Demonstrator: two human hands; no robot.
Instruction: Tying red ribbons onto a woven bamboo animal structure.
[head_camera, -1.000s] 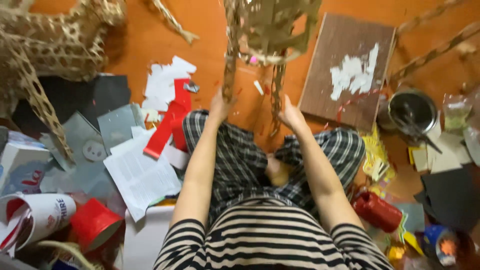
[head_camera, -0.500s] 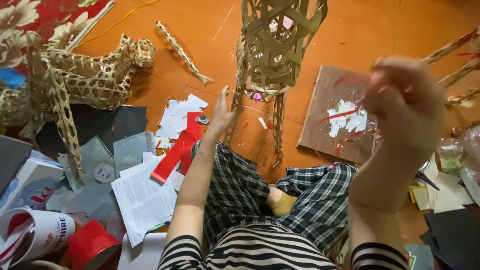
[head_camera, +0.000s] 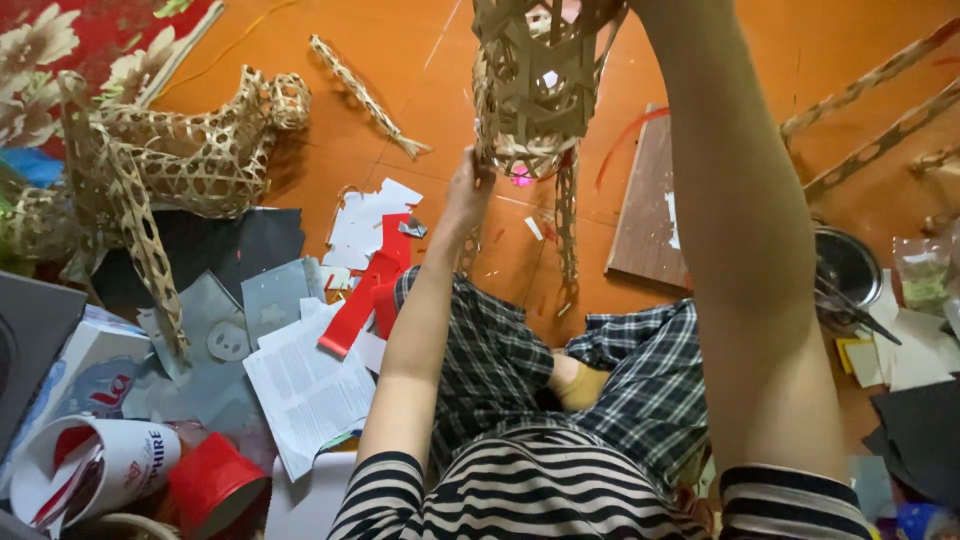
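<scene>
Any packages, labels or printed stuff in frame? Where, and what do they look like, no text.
White paper cup, bottom left: lying on its side, red and dark print.
Carton, left edge above the cup: white and blue box with red print.
Printed sheet, beside the left arm: white page, small black type.
Clear bag, right edge: greenish contents.

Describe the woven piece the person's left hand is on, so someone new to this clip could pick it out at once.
Start from the orange floor, then go to the top centre, above the person's checked trousers. There the left hand touches the lower edge of an open-weave bamboo frame held upright. Unlike the woven animal shape lying at the left, it is off the floor.
</scene>
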